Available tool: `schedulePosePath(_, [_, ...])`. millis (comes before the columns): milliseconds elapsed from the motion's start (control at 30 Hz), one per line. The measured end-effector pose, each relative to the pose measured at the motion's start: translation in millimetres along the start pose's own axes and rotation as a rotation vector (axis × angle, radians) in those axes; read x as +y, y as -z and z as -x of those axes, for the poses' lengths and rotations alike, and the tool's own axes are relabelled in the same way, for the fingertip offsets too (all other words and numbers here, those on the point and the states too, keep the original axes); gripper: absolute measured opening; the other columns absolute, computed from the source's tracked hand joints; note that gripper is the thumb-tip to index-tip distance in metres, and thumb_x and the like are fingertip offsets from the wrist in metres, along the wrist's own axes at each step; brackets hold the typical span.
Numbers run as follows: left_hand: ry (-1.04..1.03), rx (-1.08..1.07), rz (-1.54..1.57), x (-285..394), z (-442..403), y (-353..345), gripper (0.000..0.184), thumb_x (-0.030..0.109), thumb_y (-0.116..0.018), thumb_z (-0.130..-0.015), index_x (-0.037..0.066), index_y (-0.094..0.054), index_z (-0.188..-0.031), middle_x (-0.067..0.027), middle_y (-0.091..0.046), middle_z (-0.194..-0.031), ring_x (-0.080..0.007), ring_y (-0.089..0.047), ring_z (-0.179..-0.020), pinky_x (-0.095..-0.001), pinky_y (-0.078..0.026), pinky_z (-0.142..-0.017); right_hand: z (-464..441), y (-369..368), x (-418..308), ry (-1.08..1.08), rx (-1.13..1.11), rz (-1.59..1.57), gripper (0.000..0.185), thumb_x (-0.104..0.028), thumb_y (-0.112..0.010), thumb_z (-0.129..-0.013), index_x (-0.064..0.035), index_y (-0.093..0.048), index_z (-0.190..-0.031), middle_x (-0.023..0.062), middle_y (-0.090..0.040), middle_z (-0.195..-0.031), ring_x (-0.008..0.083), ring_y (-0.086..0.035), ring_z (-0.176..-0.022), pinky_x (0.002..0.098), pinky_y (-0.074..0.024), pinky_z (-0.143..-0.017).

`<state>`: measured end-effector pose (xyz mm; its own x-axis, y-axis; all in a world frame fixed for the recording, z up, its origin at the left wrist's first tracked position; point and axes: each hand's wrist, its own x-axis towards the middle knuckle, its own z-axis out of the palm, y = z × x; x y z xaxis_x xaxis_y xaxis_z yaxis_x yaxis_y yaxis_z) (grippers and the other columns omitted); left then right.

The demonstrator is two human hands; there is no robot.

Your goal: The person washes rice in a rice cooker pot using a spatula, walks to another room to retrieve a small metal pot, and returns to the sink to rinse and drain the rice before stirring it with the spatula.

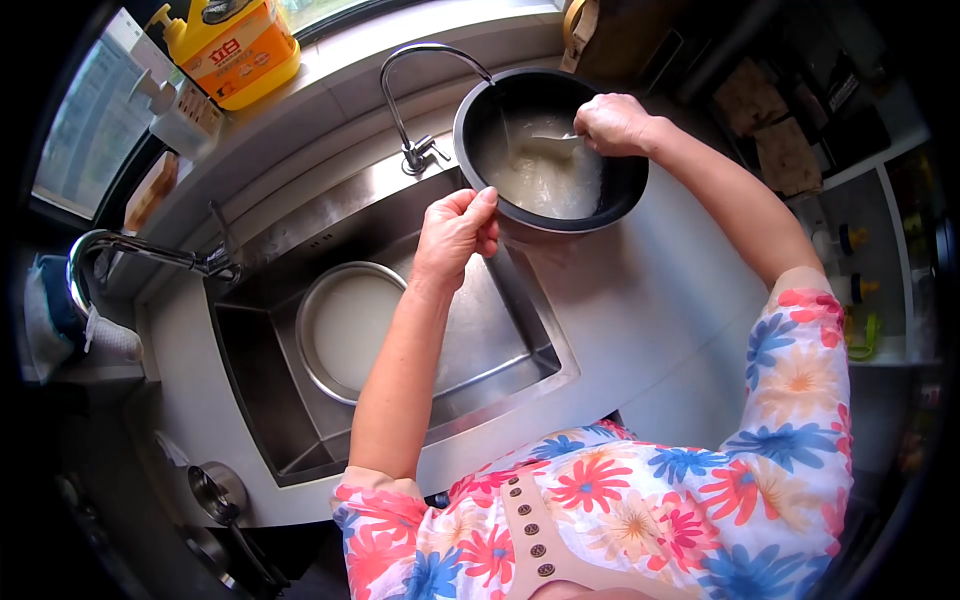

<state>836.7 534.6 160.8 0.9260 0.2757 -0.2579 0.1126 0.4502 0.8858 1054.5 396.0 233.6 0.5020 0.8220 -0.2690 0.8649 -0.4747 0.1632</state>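
Right hand (612,124) over black pot (545,88), gripping spoon (552,145); left hand (455,232) pinching rim (530,221).

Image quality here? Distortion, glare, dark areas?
Head view: fisheye curvature, corners black; head view: daylight at the upper-left window; head view: glare off the steel sink; head view: right-hand shelving dim, and the pot's inner wall dark.
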Motion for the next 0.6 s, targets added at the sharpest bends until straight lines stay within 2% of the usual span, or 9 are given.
schedulePosePath(100, [-0.002, 0.001, -0.013, -0.1, 0.4, 0.4, 0.025, 0.028, -0.060, -0.086, 0.007, -0.056, -0.074, -0.0014, -0.055, -0.058, -0.0088, -0.051, -0.044, -0.0200, -0.042, -0.041, -1.4, 11.8, 9.4, 0.030, 0.101, -0.070, 0.016, -0.013, -0.058, -0.071, -0.0127, -0.068, -0.083, 0.0088, -0.066, -0.087, 0.0269, -0.061, -0.088, 0.0377, -0.0494, -0.073])
schedulePosePath(133, [0.000, 0.005, -0.012, -0.5, 0.1, 0.0, 0.025, 0.028, -0.060, -0.086, 0.007, -0.056, -0.074, -0.0014, -0.055, -0.058, -0.0088, -0.051, -0.044, -0.0199, -0.042, -0.041, -4.0, 18.7, 9.0, -0.004, 0.074, -0.050, 0.014, -0.016, -0.059, -0.074, -0.0129, -0.068, -0.084, 0.0074, -0.066, -0.088, 0.0256, -0.061, -0.089, 0.0376, -0.0493, -0.074])
schedulePosePath(267, [0.016, 0.019, -0.005, -0.7, -0.2, -1.2, 0.025, 0.028, -0.060, -0.086, 0.007, -0.056, -0.073, -0.0016, -0.055, -0.058, -0.0089, -0.050, -0.044, -0.0198, -0.041, -0.041, -5.8, 8.7, 8.6, 0.002, 0.066, 0.088, 0.020, -0.007, -0.054, -0.069, -0.0129, -0.068, -0.081, 0.0113, -0.066, -0.087, 0.0287, -0.062, -0.086, 0.0378, -0.0496, -0.073])
schedulePosePath(367, [0.001, 0.008, -0.013, 0.8, 1.1, -1.3, 0.025, 0.027, -0.060, -0.087, 0.007, -0.056, -0.073, -0.0017, -0.055, -0.058, -0.0089, -0.050, -0.044, -0.0199, -0.042, -0.041, 8.1, 12.5, -4.6, 0.038, -0.183, 0.089, 0.019, -0.003, -0.054, -0.066, -0.0054, -0.067, -0.080, 0.0139, -0.066, -0.086, 0.0301, -0.063, -0.086, 0.0368, -0.0506, -0.071])
schedulePosePath(400, [0.001, 0.012, -0.013, 0.1, 1.4, -0.9, 0.025, 0.028, -0.060, -0.087, 0.007, -0.056, -0.073, -0.0016, -0.055, -0.058, -0.0089, -0.050, -0.044, -0.0200, -0.042, -0.041, 13.1, 12.6, -6.6, 0.099, -0.219, 0.075, 0.017, -0.001, -0.054, -0.066, -0.0009, -0.066, -0.077, 0.0160, -0.065, -0.076, 0.0297, -0.064, -0.079, 0.0364, -0.0516, -0.064])
schedulePosePath(433, [0.001, 0.014, -0.014, -0.4, 1.2, -1.1, 0.026, 0.028, -0.060, -0.087, 0.007, -0.056, -0.072, -0.0016, -0.055, -0.058, -0.0088, -0.050, -0.044, -0.0200, -0.042, -0.041, 9.9, 9.3, -7.6, 0.098, -0.325, 0.061, 0.015, -0.001, -0.053, -0.065, 0.0006, -0.065, -0.072, 0.0153, -0.063, -0.065, 0.0259, -0.064, -0.063, 0.0351, -0.0502, -0.052])
schedulePosePath(500, [0.002, 0.011, -0.008, -0.7, 0.0, -2.4, 0.026, 0.028, -0.060, -0.087, 0.007, -0.056, -0.072, -0.0015, -0.055, -0.058, -0.0088, -0.050, -0.044, -0.0201, -0.042, -0.041, 19.0, 25.0, -16.5, 0.080, -0.500, -0.122, 0.012, -0.003, -0.053, -0.067, 0.0016, -0.064, -0.070, 0.0117, -0.060, -0.055, 0.0192, -0.059, -0.048, 0.0308, -0.0464, -0.043])
schedulePosePath(600, [0.003, 0.009, 0.005, -1.0, 0.5, -1.4, 0.026, 0.028, -0.060, -0.087, 0.007, -0.056, -0.072, -0.0016, -0.055, -0.058, -0.0088, -0.050, -0.044, -0.0203, -0.042, -0.041, 21.5, 21.8, -20.7, 0.133, -0.538, -0.344, 0.015, -0.011, -0.056, -0.074, 0.0014, -0.065, -0.076, 0.0071, -0.058, -0.055, 0.0136, -0.054, -0.046, 0.0266, -0.0453, -0.044])
